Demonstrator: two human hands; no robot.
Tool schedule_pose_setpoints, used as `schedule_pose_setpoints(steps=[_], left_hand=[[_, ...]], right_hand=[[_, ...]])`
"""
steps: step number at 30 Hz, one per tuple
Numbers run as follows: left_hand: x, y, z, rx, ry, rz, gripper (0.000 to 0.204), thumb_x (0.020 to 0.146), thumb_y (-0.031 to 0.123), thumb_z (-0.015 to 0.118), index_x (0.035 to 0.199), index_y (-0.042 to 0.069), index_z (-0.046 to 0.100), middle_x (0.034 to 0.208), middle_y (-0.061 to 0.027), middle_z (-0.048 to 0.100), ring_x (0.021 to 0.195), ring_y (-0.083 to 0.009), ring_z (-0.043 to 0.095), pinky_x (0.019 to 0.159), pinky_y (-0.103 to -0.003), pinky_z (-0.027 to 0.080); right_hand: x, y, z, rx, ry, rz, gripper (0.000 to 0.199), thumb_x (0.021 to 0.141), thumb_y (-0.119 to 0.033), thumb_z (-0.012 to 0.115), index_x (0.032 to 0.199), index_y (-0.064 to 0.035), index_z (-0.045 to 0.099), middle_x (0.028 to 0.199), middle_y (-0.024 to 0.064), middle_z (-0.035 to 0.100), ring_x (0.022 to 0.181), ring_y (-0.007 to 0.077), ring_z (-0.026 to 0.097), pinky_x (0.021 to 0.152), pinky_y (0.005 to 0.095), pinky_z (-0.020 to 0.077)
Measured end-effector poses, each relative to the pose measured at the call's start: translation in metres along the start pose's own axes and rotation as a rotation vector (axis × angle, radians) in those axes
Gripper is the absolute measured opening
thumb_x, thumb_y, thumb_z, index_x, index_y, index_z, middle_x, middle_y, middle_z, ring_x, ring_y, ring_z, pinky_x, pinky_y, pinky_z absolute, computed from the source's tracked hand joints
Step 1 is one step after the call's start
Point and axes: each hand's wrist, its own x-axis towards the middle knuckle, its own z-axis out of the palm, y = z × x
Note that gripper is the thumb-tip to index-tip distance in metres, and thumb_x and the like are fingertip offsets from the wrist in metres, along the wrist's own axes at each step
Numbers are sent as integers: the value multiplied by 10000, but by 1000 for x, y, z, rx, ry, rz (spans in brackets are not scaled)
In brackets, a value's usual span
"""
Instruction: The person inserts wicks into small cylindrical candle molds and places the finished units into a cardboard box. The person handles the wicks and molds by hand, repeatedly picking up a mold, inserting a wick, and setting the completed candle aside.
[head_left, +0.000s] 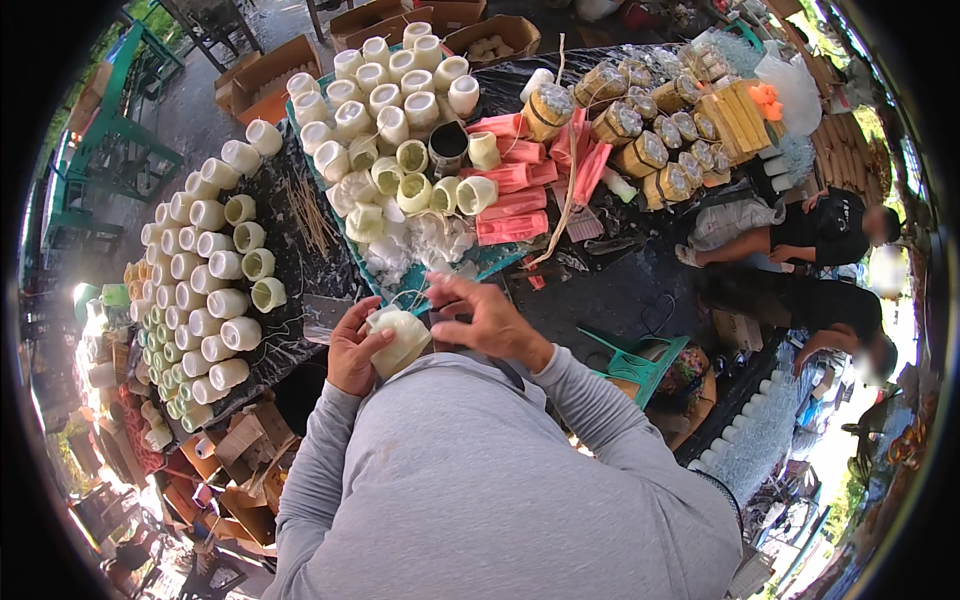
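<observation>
My left hand [352, 352] grips a pale cream cylindrical cup [400, 338] close to my chest, its open end turned up and away. My right hand [482, 314] hovers over the cup's top with fingers curled, pinching at a thin white thread by the rim. Just beyond my hands lies a heap of white fluffy fibre [425, 245] on a teal tray [495, 262]. Grey sleeves cover both forearms.
Many white and cream cups [215, 270] lie in rows on the black-covered table to the left and at the back [385, 85]. Pink folded packets [515, 195], thin sticks [310, 215], wrapped yellow bundles [650, 125], cardboard boxes [262, 80] and a teal stool [640, 362] surround them. Two people sit at right [810, 235].
</observation>
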Motion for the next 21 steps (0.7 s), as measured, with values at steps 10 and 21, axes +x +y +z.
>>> schedule_pose_setpoints(steps=[10, 21], left_hand=[[-18, 0, -5, 412, -127, 43, 578, 800, 91, 929, 1329, 55, 701, 1166, -53, 698, 1140, -173, 661, 1027, -341, 522], [-33, -17, 12, 501, -17, 250, 493, 748, 189, 932, 1189, 51, 761, 1090, -56, 690, 1049, -171, 639, 944, -342, 524]], right_hand=[[-15, 11, -96, -10, 516, 101, 411, 984, -28, 742, 1378, 45, 652, 1083, 30, 701, 933, 94, 668, 847, 251, 563], [-3, 34, -14, 158, -119, 319, 328, 990, -23, 737, 1307, 33, 671, 1159, 45, 721, 1042, 112, 673, 929, 258, 537]])
